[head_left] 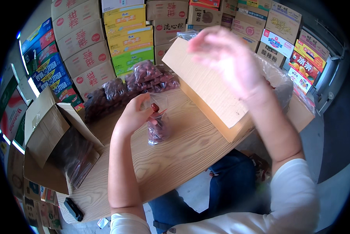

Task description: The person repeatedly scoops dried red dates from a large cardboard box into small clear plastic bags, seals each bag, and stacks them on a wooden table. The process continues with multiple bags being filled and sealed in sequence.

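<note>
My left hand (133,115) pinches the upper part of a clear plastic bag (158,132), which stands upright on the wooden table with dark red dates in its lower part. One glossy red date (155,107) shows near the bag's mouth, close to my fingertips. My right hand (225,58) is raised over the flap of a large open cardboard box (212,91) at the right. Motion smears its fingers, and nothing can be made out in them. Inside that box, a clear plastic liner (278,76) shows, with a few dark red dates behind my forearm.
Several filled bags of dates (144,80) are piled along the table's far edge. An open carton (46,132) with flat plastic bags (76,156) stands at the left. A black object (73,209) lies at the near left corner. Stacked cartons (83,50) line the back.
</note>
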The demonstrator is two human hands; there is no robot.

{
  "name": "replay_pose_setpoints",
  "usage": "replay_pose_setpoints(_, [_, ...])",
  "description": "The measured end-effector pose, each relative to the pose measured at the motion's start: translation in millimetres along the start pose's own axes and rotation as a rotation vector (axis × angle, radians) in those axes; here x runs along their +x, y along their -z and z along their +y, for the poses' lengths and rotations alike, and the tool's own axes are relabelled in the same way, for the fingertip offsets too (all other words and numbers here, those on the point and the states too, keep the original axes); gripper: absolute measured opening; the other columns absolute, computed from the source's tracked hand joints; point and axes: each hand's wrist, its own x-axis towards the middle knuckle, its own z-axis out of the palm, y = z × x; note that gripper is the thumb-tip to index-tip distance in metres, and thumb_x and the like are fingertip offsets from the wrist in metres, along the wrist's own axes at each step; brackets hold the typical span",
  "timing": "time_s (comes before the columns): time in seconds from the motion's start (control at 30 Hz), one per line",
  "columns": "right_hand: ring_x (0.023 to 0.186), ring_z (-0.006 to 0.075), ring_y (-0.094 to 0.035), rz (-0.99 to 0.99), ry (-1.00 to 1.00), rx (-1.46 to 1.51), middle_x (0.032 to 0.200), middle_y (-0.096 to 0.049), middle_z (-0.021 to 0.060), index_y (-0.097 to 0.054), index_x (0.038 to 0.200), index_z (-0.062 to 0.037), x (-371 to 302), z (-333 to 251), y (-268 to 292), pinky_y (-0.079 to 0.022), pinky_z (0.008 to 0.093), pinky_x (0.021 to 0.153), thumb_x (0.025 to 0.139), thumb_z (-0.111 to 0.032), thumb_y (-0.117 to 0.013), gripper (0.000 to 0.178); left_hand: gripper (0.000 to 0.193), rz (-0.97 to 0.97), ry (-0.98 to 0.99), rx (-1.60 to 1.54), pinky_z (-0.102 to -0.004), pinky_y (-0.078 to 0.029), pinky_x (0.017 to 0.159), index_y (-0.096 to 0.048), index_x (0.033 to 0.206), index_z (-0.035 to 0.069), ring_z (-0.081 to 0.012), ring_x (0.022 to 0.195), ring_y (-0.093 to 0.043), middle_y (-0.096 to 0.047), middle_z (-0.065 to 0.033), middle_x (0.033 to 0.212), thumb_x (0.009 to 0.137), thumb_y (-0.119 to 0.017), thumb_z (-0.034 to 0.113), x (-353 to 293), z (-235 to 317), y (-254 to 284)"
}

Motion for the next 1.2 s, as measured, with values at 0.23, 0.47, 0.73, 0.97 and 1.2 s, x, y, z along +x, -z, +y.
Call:
replay_pose_setpoints(0.23, [0.108, 0.0196, -0.057, 0.130, 0.007, -0.901, 0.109, -0.064, 0.0072, -0.063, 0.105, -0.0076, 67.8, -27.6, 140.5, -0.043, 0.0393, 0.097, 0.089, -0.033, -0.060, 0.030, 0.044, -0.066, 0.017, -0.056, -0.0275, -0.050, 0.064, -0.047, 0.126, -0.010, -0.0164, 0.064, -0.067, -0.059, -0.0135, 0.117, 0.083, -0.051, -0.001, 7.0, -4.3, 1.8])
replay_pose_setpoints(0.47, [0.129, 0.0225, -0.040, -0.410, -0.764, -1.108, 0.144, -0.041, 0.0121, -0.040, 0.142, -0.0091, 55.6, 78.9, 232.2, -0.034, 0.0362, 0.105, 0.089, -0.041, -0.057, 0.064, 0.051, -0.092, -0.003, -0.008, -0.0260, -0.054, 0.064, -0.048, 0.127, -0.007, -0.0158, 0.067, -0.064, -0.059, -0.0118, 0.119, 0.076, -0.045, -0.009, 9.8, 1.1, -2.1])
replay_pose_setpoints(0.73, [0.130, 0.0223, -0.040, -0.445, -0.942, -0.978, 0.144, -0.041, 0.0118, -0.039, 0.142, -0.0091, 34.6, 86.8, 211.5, -0.034, 0.0360, 0.105, 0.089, -0.042, -0.056, 0.065, 0.048, -0.058, 0.009, -0.093, -0.0261, -0.053, 0.061, -0.046, 0.126, -0.010, -0.0182, 0.067, -0.067, -0.055, -0.0159, 0.122, 0.078, -0.045, -0.011, 8.8, -2.8, -4.1])
replay_pose_setpoints(0.97, [0.130, 0.0220, -0.039, -0.429, -0.953, -0.951, 0.145, -0.040, 0.0115, -0.039, 0.142, -0.0091, 32.9, 85.5, 208.8, -0.033, 0.0359, 0.106, 0.088, -0.044, -0.056, 0.066, 0.048, -0.051, -0.010, -0.089, -0.0264, -0.054, 0.061, -0.046, 0.125, -0.011, -0.0187, 0.067, -0.067, -0.055, -0.0171, 0.122, 0.077, -0.045, -0.011, 10.4, -2.9, -5.9])
replay_pose_setpoints(1.2, [0.131, 0.0218, -0.039, -0.414, -0.962, -0.939, 0.145, -0.040, 0.0112, -0.038, 0.143, -0.0091, 32.7, 84.0, 205.6, -0.032, 0.0358, 0.106, 0.088, -0.045, -0.056, 0.068, 0.048, -0.061, -0.003, -0.063, -0.0254, -0.052, 0.059, -0.045, 0.125, -0.011, -0.0194, 0.066, -0.068, -0.055, -0.0174, 0.122, 0.077, -0.045, -0.011, 10.5, -0.8, -6.8])
